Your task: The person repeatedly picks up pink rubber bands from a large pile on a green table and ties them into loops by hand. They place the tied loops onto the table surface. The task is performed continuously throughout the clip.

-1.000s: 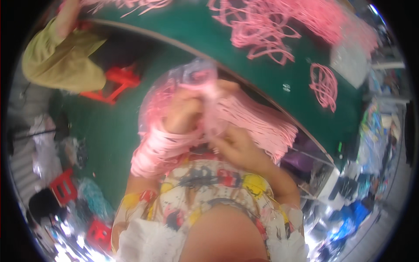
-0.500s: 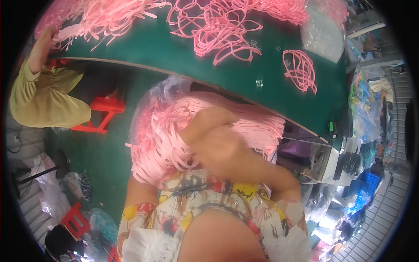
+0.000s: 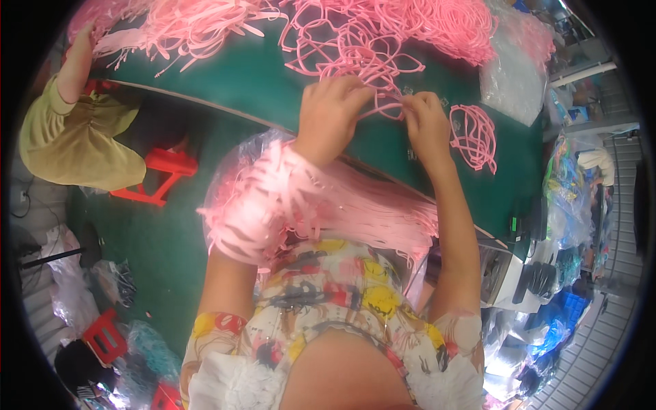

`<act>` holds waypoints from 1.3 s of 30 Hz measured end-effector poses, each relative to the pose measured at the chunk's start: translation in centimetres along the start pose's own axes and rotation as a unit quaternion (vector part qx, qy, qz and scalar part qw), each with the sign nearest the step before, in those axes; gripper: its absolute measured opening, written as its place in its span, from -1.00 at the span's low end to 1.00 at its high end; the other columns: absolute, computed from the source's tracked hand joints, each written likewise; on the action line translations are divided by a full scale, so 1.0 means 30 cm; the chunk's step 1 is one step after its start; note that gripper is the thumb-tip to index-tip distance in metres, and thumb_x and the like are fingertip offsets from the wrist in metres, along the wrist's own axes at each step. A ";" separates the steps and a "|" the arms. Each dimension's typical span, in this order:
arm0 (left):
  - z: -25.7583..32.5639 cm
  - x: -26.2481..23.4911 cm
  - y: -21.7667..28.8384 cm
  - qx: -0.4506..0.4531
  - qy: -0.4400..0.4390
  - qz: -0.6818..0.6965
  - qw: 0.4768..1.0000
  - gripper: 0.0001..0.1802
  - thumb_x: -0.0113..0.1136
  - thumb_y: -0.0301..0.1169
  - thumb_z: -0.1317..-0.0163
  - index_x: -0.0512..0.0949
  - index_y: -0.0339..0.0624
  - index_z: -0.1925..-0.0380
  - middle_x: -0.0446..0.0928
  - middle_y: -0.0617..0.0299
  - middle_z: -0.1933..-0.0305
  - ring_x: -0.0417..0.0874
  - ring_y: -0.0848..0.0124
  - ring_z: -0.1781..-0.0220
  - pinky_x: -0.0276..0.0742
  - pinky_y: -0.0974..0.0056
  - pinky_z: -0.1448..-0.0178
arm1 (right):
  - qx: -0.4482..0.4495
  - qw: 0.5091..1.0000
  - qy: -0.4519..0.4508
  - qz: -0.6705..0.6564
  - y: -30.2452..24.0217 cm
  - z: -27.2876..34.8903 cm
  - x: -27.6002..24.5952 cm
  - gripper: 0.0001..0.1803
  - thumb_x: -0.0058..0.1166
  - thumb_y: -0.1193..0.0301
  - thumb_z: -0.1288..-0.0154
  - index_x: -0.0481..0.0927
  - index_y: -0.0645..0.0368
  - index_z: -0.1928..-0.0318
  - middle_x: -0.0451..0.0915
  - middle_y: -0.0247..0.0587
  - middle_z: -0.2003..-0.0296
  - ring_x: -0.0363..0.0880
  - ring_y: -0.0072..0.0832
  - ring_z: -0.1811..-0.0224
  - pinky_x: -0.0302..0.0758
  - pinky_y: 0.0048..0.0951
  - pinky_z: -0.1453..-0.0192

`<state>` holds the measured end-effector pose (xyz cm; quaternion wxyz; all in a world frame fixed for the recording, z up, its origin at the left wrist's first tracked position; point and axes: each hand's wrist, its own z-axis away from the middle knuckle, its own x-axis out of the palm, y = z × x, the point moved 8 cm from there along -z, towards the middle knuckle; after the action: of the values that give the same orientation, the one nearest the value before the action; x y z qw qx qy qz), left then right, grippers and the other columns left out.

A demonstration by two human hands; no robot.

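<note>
Above the table's near side, my left hand [image 3: 331, 116] is closed, with its fingers bent at the pink looped strap [image 3: 388, 108]. My right hand [image 3: 425, 123] pinches the strap's other side, fingertips pressed together. The strap spans the short gap between both hands and overlaps a tangle of pink loops [image 3: 348, 44] behind them. A thick bundle of flat pink strips [image 3: 256, 205] hangs around my left forearm. More pink strips [image 3: 376, 205] lie across my lap, below the table edge. Exactly how the left fingertips grip is partly hidden.
The green table [image 3: 225, 85] carries pink strap heaps [image 3: 444, 27], a separate looped bunch [image 3: 473, 137] and a clear plastic bag [image 3: 512, 85]. At the left, a person in a yellow-green garment [image 3: 75, 143] reaches to the table near a red stool [image 3: 167, 164].
Both hands have moved from the strips on my lap up and forward over the table. They now hold a pink looped strap between them. The strip bundle on my left forearm has shifted along.
</note>
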<state>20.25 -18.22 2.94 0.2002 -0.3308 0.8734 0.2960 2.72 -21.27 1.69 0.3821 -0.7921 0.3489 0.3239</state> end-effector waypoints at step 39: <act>-0.055 0.140 -0.086 -0.014 0.044 0.014 0.999 -0.84 0.31 -0.46 0.00 0.64 -0.11 0.34 0.52 0.20 0.13 0.47 0.13 0.01 0.38 0.13 -0.03 | -0.016 0.990 -0.101 -0.098 -0.044 0.082 -0.234 -0.83 0.10 0.56 -0.16 0.57 0.26 0.20 0.53 -0.11 0.35 0.54 -0.26 0.33 0.43 -0.37 0.21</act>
<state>18.84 -22.79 0.87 0.1526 -0.3340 0.8819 0.2956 -0.67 -16.48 6.44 0.4328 -0.7918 0.2240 0.3683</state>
